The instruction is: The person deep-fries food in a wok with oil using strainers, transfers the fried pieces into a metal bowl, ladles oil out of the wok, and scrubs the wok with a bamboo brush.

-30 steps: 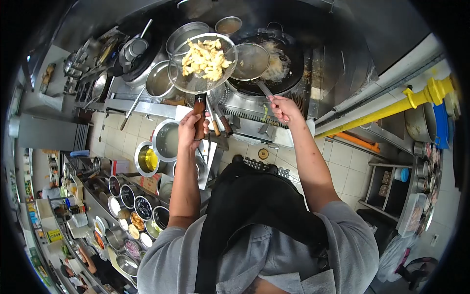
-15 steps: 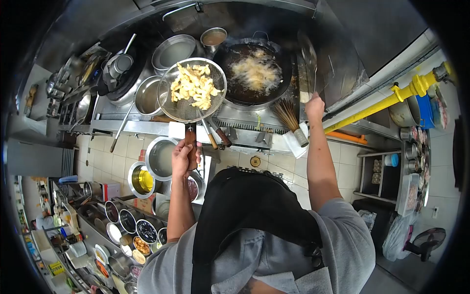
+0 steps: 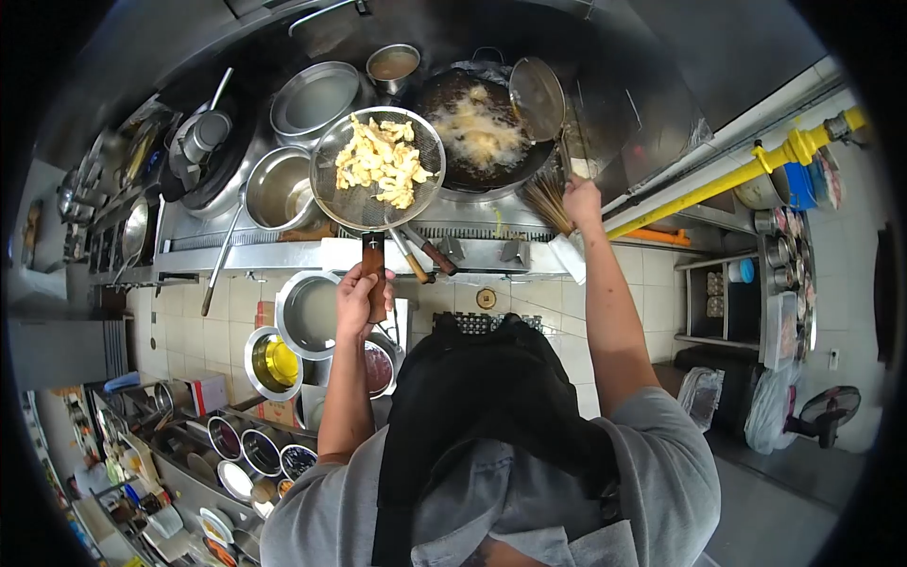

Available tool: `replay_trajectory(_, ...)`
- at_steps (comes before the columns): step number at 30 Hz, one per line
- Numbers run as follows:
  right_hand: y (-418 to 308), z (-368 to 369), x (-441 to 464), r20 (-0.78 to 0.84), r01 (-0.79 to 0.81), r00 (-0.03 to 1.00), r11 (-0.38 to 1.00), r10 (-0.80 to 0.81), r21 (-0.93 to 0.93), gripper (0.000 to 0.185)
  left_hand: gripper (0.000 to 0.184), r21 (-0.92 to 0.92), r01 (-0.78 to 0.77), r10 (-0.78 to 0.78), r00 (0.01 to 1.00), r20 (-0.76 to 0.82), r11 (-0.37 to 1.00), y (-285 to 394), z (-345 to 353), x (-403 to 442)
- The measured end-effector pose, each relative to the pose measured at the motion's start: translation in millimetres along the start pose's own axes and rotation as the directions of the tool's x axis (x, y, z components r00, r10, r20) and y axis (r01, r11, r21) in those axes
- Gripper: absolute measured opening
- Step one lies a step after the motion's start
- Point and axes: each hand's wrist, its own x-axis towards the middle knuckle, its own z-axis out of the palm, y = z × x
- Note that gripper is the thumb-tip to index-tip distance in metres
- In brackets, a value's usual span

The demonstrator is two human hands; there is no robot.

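Observation:
My left hand (image 3: 357, 298) is closed around the wooden handle of a round mesh strainer (image 3: 340, 210), held level at the stove's front. Pale yellow battered pieces (image 3: 385, 161) lie heaped in its mesh. My right hand (image 3: 581, 200) is wrapped round the handle of a long skimmer (image 3: 539, 99). The skimmer's round head is tilted over the right side of a black wok (image 3: 463, 180). Inside the wok, more pieces (image 3: 482, 130) fry in foaming oil. A bamboo brush (image 3: 546, 200) stands just left of my right hand.
Left of the strainer are a steel pot (image 3: 277, 194) and a wide basin (image 3: 321, 99); a small pot (image 3: 393, 64) stands behind. Wooden-handled tools (image 3: 430, 248) jut over the stove edge. A yellow gas pipe (image 3: 737, 184) runs along the right. A bowl of oil (image 3: 274, 364) is low left.
My right hand has moved left and slightly down, bringing the skimmer's head from beside the wok to over its right side. The strainer stays nearly in place, shifting slightly right in view.

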Motion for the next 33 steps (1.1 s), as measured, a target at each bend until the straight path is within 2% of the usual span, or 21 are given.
replay_trajectory(1, -8, -2, -9, -0.009, -0.004, 1.0, 1.0, 0.004, -0.006, 0.022, 0.022, -0.003, 0.002, -0.002, 1.0, 0.011, 1.0, 1, -2, 2)
replay_trajectory(2, -22, -7, -26, 0.147, -0.206, 0.973, 0.954, 0.177, 0.219, 0.023, 0.022, 0.003, 0.004, -0.004, 1.0, 0.006, 1.0, 3, -3, 3)
replay_trajectory(3, -34, -10, -41, 0.329, -0.413, 0.898, 0.82, 0.293, 0.397, 0.025, 0.022, 0.008, 0.003, -0.003, 1.0, 0.001, 1.0, 4, -5, 4)
replay_trajectory(4, -41, -7, -52, 0.369, -0.47, 0.877, 0.712, 0.308, 0.522, 0.017, 0.022, 0.003, 0.0, 0.0, 1.0, 0.008, 1.0, 5, -6, 5)
replay_trajectory(6, -41, -6, -64, 0.448, -0.54, 0.839, 0.562, 0.308, 0.626, 0.01, 0.023, 0.023, -0.003, 0.002, 1.0, 0.025, 1.0, 7, -8, 5)
replay_trajectory(7, -42, -6, -65, 0.443, -0.533, 0.844, 0.564, 0.302, 0.63, 0.01, 0.023, 0.013, 0.005, -0.005, 1.0, 0.015, 1.0, 8, -8, 5)
replay_trajectory(9, -41, -9, -63, 0.534, -0.615, 0.788, 0.425, 0.307, 0.664, 0.011, 0.023, -0.002, 0.007, -0.007, 1.0, 0.016, 1.0, 10, -9, 5)
replay_trajectory(10, -39, -12, -60, 0.53, -0.613, 0.79, 0.42, 0.309, 0.669, 0.011, 0.023, -0.008, 0.013, -0.013, 1.0, 0.012, 1.0, 12, -9, 4)
replay_trajectory(12, -34, -17, -54, 0.602, -0.633, 0.772, 0.345, 0.206, 0.693, 0.012, 0.022, -0.012, 0.012, -0.012, 1.0, 0.025, 1.0, 15, -11, 4)
replay_trajectory(14, -48, -26, -57, 0.595, -0.63, 0.774, 0.35, 0.215, 0.693, 0.011, 0.022, -0.02, 0.011, -0.011, 0.999, 0.031, 1.0, 16, -12, 4)
replay_trajectory(16, -62, -31, -60, 0.504, -0.559, 0.818, 0.584, 0.276, 0.588, 0.018, 0.021, -0.032, 0.009, -0.008, 1.0, 0.03, 0.999, 14, -16, 4)
replay_trajectory(17, -59, -29, -58, 0.503, -0.555, 0.821, 0.585, 0.27, 0.592, 0.018, 0.021, -0.03, 0.002, -0.001, 1.0, 0.03, 1.0, 14, -18, 2)
replay_trajectory(19, -49, -26, -49, 0.381, -0.407, 0.897, 0.756, 0.224, 0.513, 0.024, 0.02, -0.034, 0.001, 0.0, 0.999, 0.036, 0.999, 15, -19, 1)
replay_trajectory(20, -49, -26, -44, 0.379, -0.401, 0.899, 0.756, 0.217, 0.518, 0.024, 0.02, -0.032, -0.007, 0.008, 0.999, 0.035, 0.999, 17, -20, 0)
replay_trajectory(22, -51, -27, -31, 0.093, -0.162, 0.986, 0.949, 0.142, 0.27, 0.031, 0.021, -0.049, -0.012, 0.013, 1.0, 0.025, 0.999, 18, -20, -3)
replay_trajectory(26, -57, -22, -8, -0.04, -0.16, 0.985, 0.974, 0.168, 0.162, 0.033, 0.022, -0.047, -0.025, 0.026, 1.0, 0.018, 0.999, 23, -20, -9)
replay_trajectory(27, -43, -6, 0, -0.04, -0.051, 0.998, 0.994, 0.055, 0.094, 0.031, 0.023, -0.046, -0.028, 0.029, 1.0, 0.01, 0.999, 23, -21, -9)
replay_trajectory(28, -31, 9, 5, 0.069, -0.106, 0.993, 0.983, 0.096, 0.149, 0.022, 0.023, -0.046, -0.031, 0.032, 0.999, 0.004, 0.998, 23, -20, -9)
replay_trajectory(30, -41, 21, -2, 0.338, -0.403, 0.897, 0.843, 0.286, 0.356, 0.01, 0.023, -0.038, -0.038, 0.037, 0.999, -0.013, 0.999, 24, -21, -7)
replay_trajectory(31, -35, 28, -3, 0.34, -0.4, 0.897, 0.845, 0.283, 0.354, 0.01, 0.023, -0.032, -0.048, 0.048, 0.999, -0.001, 0.998, 24, -22, -7)
replay_trajectory(33, -20, 45, 0, 0.581, -0.597, 0.79, 0.462, 0.196, 0.656, 0.009, 0.023, -0.032, -0.063, 0.063, 0.998, -0.006, 0.997, 24, -20, -6)
